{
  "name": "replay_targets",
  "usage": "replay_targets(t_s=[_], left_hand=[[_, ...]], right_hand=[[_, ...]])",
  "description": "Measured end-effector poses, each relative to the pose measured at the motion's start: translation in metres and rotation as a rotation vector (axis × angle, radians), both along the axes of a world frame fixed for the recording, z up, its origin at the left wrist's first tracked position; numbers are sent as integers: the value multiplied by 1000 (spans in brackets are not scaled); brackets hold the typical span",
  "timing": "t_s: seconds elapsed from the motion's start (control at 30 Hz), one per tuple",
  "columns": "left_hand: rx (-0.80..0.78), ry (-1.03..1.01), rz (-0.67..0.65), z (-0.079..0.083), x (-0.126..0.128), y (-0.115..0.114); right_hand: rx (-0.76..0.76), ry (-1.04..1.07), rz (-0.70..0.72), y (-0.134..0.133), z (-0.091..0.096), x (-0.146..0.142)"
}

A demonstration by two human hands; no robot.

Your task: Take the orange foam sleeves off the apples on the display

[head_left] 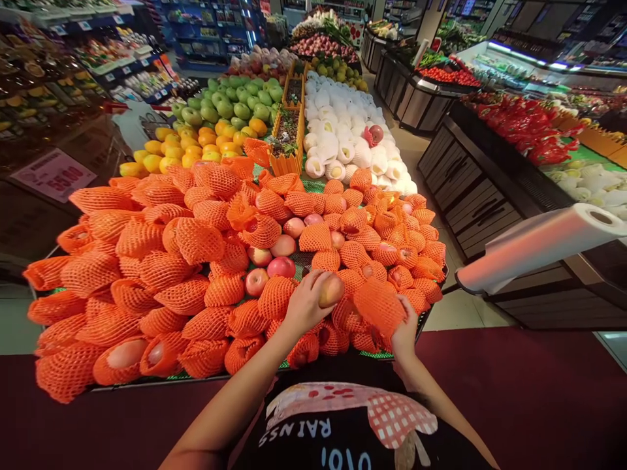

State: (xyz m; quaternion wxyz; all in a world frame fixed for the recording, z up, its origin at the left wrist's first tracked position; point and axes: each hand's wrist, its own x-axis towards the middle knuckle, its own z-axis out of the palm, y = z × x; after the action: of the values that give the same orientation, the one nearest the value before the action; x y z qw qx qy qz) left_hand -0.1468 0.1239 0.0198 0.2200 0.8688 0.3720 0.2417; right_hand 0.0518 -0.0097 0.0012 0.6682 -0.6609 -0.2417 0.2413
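- Apple (332, 291), bare and reddish-yellow, is held in the left hand (307, 301), with the fingers closed about it; it is carried above the near part of the fruit display, right of its middle.
- Orange foam sleeve (379, 307) is gripped at its right end by the right hand (404, 331); whether anything is contained in it cannot be told.
- The two hands are held apart, with the apple and the foam sleeve between them.
- Fruit in orange foam nets (166, 264) is heaped across the near part of the surface (316, 187), whose green lining is exposed in places.
- Unwrapped pink-red apples (281, 267) are grouped beyond the left hand, among the netted fruit.
- Yellow-orange fruit (196, 147) and, behind it, green fruit (235, 104) are stacked at the far left.
- White-wrapped fruit (326, 140) is piled at the far right, with one red fruit (376, 134) laid on top.
- A yellow fenced planter (287, 162) is set between these piles.
- A roll of plastic bags (548, 247) is mounted to the right of the display.
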Motion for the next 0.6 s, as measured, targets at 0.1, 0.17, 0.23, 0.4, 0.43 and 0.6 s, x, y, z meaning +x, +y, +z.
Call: replay_targets(t_s=[0.1, 0.17, 0.23, 0.4, 0.43, 0.6], left_hand=[[32, 45, -13, 7, 18, 6], [34, 149, -51, 13, 30, 8], [22, 261, -83, 17, 40, 9], [-31, 350, -69, 18, 49, 11], [-50, 337, -83, 17, 49, 13], [-214, 200, -253, 29, 43, 26]], right_hand=[[40, -17, -83, 1, 9, 9], [57, -43, -108, 0, 11, 13], [79, -41, -105, -2, 8, 15], [40, 38, -125, -8, -9, 16], [28, 61, -141, -9, -10, 15], [32, 112, -59, -3, -3, 9]])
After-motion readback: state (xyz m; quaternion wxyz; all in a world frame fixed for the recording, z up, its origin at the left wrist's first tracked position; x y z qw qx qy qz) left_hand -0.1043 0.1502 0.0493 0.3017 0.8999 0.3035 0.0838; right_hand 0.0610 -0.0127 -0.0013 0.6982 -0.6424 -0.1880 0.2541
